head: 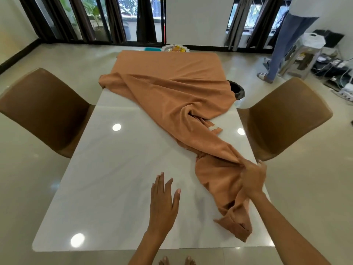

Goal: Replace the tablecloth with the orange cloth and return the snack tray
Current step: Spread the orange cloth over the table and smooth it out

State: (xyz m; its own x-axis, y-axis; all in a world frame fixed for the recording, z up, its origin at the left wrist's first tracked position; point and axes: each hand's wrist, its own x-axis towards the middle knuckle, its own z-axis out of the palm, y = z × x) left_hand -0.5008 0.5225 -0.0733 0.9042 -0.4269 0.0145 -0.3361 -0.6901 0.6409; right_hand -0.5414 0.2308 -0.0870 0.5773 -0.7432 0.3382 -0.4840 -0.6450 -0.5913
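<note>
The orange cloth (172, 87) lies spread over the far half of the white table (114, 169) and trails in a bunched diagonal strip to the near right corner. My right hand (253, 178) grips that bunched strip near the table's right edge. My left hand (164, 199) hovers open, fingers straight, over the bare tabletop to the left of the cloth. The snack tray (176, 48) with yellow items sits on the floor beyond the table's far end, beside a teal object (152, 49).
Two brown chairs flank the table, one on the left (44, 109) and one on the right (286, 119). A person's legs (282, 48) stand at the back right near a white stool (303, 54) and cables. A dark round bin (237, 90) sits by the table's right side.
</note>
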